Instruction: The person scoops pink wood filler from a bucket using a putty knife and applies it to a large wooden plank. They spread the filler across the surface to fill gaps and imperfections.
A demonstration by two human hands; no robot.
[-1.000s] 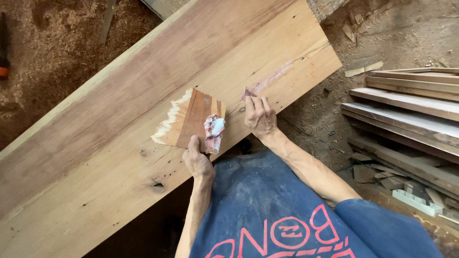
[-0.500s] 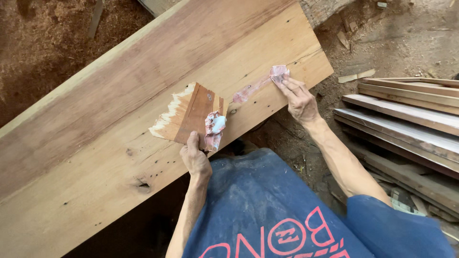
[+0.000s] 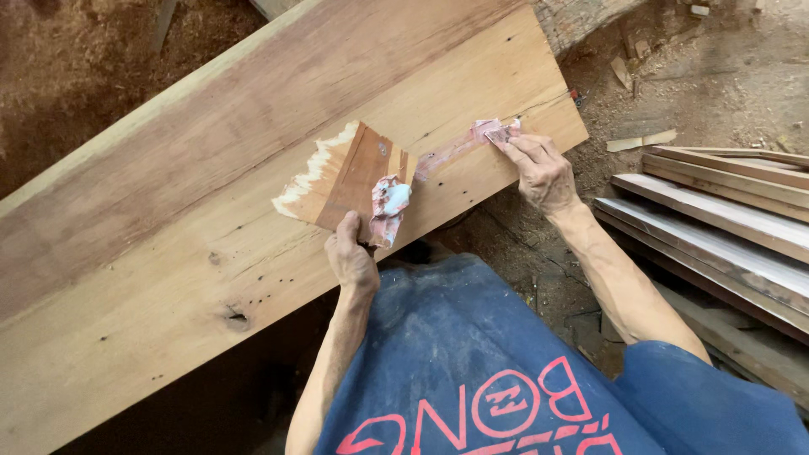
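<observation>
1. A wide wooden plank (image 3: 211,194) is lying diagonally across the view, running from the lower left up to the upper right, with small dark holes and a knot showing in its pale near half.
2. A stack of long boards (image 3: 716,227) is sitting on the dusty ground to the right, well apart from the plank.
3. A broken slab of reddish wood (image 3: 341,179) with a jagged pale edge is resting on the plank near its near edge — it is serving as a palette.
4. The left hand (image 3: 351,259) is gripping the near edge of this slab, thumb on top and fingers curled beneath, holding it steady against the plank.
5. The right hand (image 3: 543,173) is reaching to the plank's far right end, its fingertips (image 3: 508,145) pressing down on a small pink-smeared scraper (image 3: 497,130); the fingers are closed on the tool, though how they wrap it is partly hidden.
6. A streak of pink filler (image 3: 451,152) is running along a crack in the plank, between the slab and the scraper — the scraper is sitting at its right end.
7. A lump of pink and white filler (image 3: 390,205) is sitting on the slab's right corner, just beside the left thumb and trailing over the edge.
</observation>
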